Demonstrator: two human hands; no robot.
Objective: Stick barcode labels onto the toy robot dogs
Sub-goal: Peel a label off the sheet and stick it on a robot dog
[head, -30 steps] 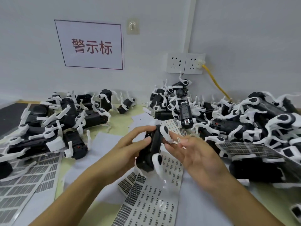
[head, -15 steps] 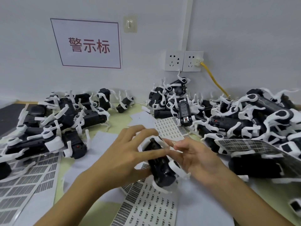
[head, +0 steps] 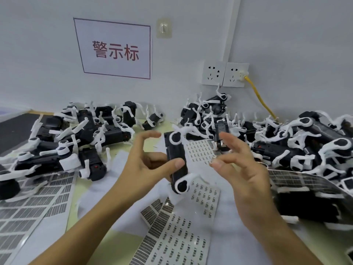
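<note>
Fingers [head: 179,163] of the left hand [head: 145,169] clamp the toy dog [head: 176,159], long axis twelve-to-six. Right hand [head: 242,169], at three o'clock, is nearer the label sheet [head: 200,152]; whether it pinches a label is unclear.

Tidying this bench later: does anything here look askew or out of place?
Yes. Black-and-white toy robot dogs lie heaped, legs tangled, and a curled barcode label sheet is pinned under the right-hand pile. Nothing looks broken.
</note>
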